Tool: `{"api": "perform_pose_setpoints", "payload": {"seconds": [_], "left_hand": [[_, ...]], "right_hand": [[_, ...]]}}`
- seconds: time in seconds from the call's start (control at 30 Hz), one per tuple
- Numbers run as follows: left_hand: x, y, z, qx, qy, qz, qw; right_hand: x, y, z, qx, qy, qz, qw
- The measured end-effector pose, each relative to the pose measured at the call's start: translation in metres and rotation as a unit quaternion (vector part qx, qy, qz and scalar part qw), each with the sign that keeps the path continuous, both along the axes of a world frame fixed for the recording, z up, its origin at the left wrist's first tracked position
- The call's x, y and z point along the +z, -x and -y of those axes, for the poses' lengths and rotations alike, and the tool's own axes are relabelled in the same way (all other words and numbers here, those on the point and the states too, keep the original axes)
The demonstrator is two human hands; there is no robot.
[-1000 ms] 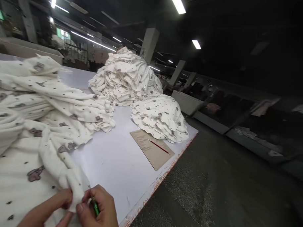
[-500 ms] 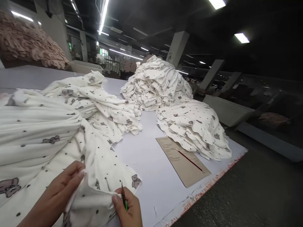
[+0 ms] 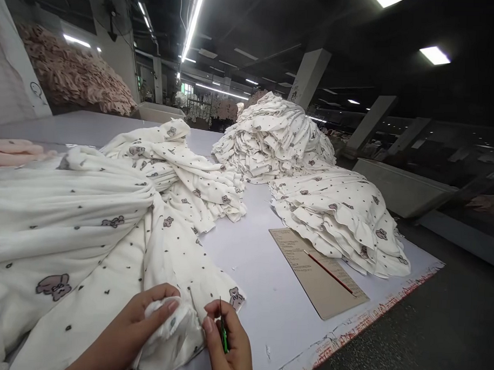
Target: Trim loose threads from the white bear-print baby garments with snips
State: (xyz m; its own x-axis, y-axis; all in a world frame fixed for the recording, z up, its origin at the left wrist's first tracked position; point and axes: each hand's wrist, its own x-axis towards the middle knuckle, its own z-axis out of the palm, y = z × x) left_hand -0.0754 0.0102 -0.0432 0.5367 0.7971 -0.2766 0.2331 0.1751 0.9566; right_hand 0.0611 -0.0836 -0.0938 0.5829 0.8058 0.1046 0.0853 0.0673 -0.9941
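My left hand point(image 3: 151, 316) is closed on a bunched edge of white fleece fabric point(image 3: 177, 333) printed with grey bears and small dark dots. Just right of it, my right hand point(image 3: 229, 341) curls around a pair of green-handled thread snips point(image 3: 224, 330), their thin dark point upward. The right thumb and forefinger come together close to the cloth; whether they pinch any of it I cannot tell. More of the same fabric point(image 3: 107, 234) lies in loose folds across the table's left side, beneath and beyond my left hand.
On the white table point(image 3: 253, 250) lies a brown card point(image 3: 308, 284) with writing and a dark red pencil point(image 3: 328, 273). Piles of printed fabric point(image 3: 281, 132) stand behind it. Pink cloth point(image 3: 13, 152) rests at the left. A pale bin point(image 3: 405, 185) stands beyond the right edge.
The view has swung left, so everything sits further right. My left hand now holds the fabric bunched up, and the stretched edge between both hands is gone. The snips remain in my right hand.
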Motion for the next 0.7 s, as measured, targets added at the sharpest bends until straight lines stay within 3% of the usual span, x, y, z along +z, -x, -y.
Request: {"api": "perform_pose_setpoints", "payload": {"seconds": [0.13,0.27,0.4,0.57,0.7], "left_hand": [[-0.001,-0.003,0.003,-0.024,0.066,0.062,0.996],[-0.005,-0.007,0.012,-0.06,0.013,0.082,0.995],[-0.008,-0.008,0.016,-0.056,-0.017,0.051,0.997],[-0.007,-0.009,0.015,-0.015,0.028,0.056,0.998],[-0.003,-0.008,0.011,0.007,0.109,0.071,0.991]], "right_hand": [[-0.002,0.004,0.001,0.055,-0.005,0.026,0.998],[-0.005,0.007,-0.008,0.082,0.013,-0.068,0.994],[-0.008,0.005,-0.013,0.095,0.005,-0.107,0.99],[-0.008,0.007,-0.006,0.079,0.006,-0.125,0.989],[-0.016,0.016,0.004,0.048,-0.007,-0.083,0.995]]}}
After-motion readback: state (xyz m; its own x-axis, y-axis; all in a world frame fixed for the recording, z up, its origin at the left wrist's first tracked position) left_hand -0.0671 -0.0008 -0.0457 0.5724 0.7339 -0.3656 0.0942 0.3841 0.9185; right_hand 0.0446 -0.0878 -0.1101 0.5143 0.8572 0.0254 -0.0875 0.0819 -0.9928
